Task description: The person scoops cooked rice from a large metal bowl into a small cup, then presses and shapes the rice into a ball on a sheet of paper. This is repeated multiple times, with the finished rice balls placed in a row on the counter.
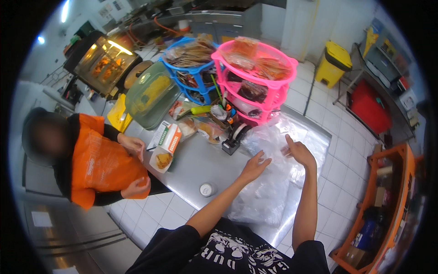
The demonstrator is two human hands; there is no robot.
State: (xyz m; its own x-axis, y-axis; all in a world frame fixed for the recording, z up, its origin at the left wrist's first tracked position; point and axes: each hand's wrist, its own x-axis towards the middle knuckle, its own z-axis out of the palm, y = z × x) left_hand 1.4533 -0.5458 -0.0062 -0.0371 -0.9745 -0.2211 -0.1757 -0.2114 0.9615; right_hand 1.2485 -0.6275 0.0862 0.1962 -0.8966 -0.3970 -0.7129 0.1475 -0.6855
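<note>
Clear plastic bags (260,198) lie in a crumpled spread over the right part of the steel table (191,161). My left hand (255,166) is over them, fingers apart and nothing seen in it. To its right, my right hand (301,152) is at the raised, wrinkled plastic film (275,142). One digit points up, and the other fingertips are partly veiled by the film; whether they pinch it is unclear. A black tape dispenser (231,145) stands just beyond my left hand. Nearer the table's front edge is a drink can (207,189).
A pink tiered basket (291,65) and a blue one (198,89) hold packets at the back. Left of them is a translucent green cover (137,99). A person in an orange shirt (106,157) stands left, near a paper food box with fried food (164,160).
</note>
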